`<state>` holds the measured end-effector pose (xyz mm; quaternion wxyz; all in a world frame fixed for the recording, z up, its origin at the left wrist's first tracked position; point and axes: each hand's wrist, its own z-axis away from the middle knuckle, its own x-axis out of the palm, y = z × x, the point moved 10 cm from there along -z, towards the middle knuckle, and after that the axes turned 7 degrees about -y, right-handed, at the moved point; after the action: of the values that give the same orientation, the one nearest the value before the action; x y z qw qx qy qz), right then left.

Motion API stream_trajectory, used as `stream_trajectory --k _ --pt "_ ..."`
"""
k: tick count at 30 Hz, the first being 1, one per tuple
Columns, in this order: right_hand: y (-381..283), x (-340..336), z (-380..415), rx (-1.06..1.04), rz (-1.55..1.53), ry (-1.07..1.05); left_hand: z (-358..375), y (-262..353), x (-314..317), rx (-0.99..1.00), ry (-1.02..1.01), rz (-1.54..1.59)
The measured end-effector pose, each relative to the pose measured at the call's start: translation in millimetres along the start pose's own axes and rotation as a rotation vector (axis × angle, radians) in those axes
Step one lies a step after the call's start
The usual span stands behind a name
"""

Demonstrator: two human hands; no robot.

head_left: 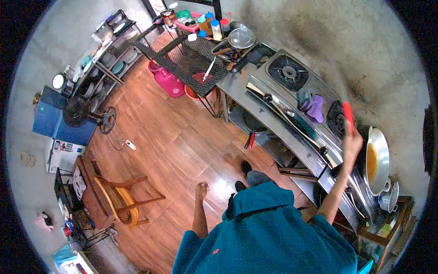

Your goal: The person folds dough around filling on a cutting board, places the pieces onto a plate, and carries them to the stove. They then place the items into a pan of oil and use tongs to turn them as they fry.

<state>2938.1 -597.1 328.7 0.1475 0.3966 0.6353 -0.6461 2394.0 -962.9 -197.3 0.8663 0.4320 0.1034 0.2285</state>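
Note:
My right hand point(352, 144) is over the right part of the metal gas stove point(310, 91), closed around a long red object point(348, 115). It looks like a handle or a stick lighter; its exact kind I cannot make out. Just right of that hand stands a large metal wok point(383, 173) with yellow-brown liquid point(372, 162) inside. A black burner point(336, 118) lies beside the red object, and a purple cloth point(315, 108) rests on the stovetop to its left. My left hand point(201, 189) hangs over the floor, fingers curled, with nothing visible in it.
A smaller pot point(388, 198) sits below the wok. Left of the stove, a black mesh table point(191, 57) carries bottles and pans, with a pink gas cylinder point(166, 82) beneath. A red-handled pan point(251, 121) lies on the under-shelf. A wooden chair point(127, 201) and a fan point(82, 112) stand leftward.

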Motion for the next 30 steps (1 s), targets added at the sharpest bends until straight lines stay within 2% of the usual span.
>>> stream_trajectory --k 2,4,6,7,9,11,13,15,16,17,18,20,21,22,23,25,27,29,30 --pt "-56 91 -18 -0.110 -0.045 -0.074 -27 80 19 0.054 -0.019 -0.046" --pt "-105 180 -41 -0.189 -0.014 -0.182 -45 132 27 0.079 -0.013 -0.063" --pt "-145 264 -73 -0.311 0.007 -0.218 -62 191 32 0.319 -0.097 -0.139" --pt "-164 302 -92 -0.374 -0.018 -0.198 -71 205 25 0.320 -0.084 -0.150" --pt "-179 379 -134 -0.339 -0.003 -0.184 -77 212 -5 0.272 0.050 -0.177" --pt "-187 443 -170 -0.265 0.029 -0.231 -66 215 -38 0.348 0.243 -0.613" --pt "-207 480 -196 -0.240 0.013 -0.182 -86 91 -93 -0.004 0.121 0.487" --pt "-212 521 -220 -0.216 0.101 -0.168 -53 125 -107 -0.291 0.311 -0.667" --pt "-213 536 -223 -0.196 0.089 -0.177 -44 115 -109 0.232 0.276 -0.752" --pt "-213 552 -224 -0.175 0.078 -0.185 -30 27 -140 -0.269 0.348 -0.307" --pt "-206 573 -228 -0.163 0.088 -0.200 4 -33 -132 -0.754 0.396 0.159" --pt "-207 587 -220 -0.135 0.056 -0.202 13 -16 -82 -0.315 0.277 0.992" --pt "-204 598 -220 -0.116 0.012 -0.206 8 -12 -88 -0.328 0.273 0.988" --pt "-194 621 -224 -0.018 0.050 -0.247 0 -2 -102 -0.295 0.274 0.831" --pt "-191 634 -222 -0.009 0.061 -0.244 -7 8 -116 -0.261 0.272 0.676" --pt "-200 650 -219 -0.133 -0.036 -0.189 -28 32 -145 -0.185 0.247 0.363" --pt "-195 672 -219 -0.080 -0.015 -0.205 -51 63 -176 -0.093 0.213 0.053" --pt "-166 708 -212 0.164 -0.223 -0.390 -68 94 -209 0.010 0.171 -0.253" --pt "-149 738 -227 0.042 -0.328 -0.394 -94 110 -219 0.069 0.164 -0.390"
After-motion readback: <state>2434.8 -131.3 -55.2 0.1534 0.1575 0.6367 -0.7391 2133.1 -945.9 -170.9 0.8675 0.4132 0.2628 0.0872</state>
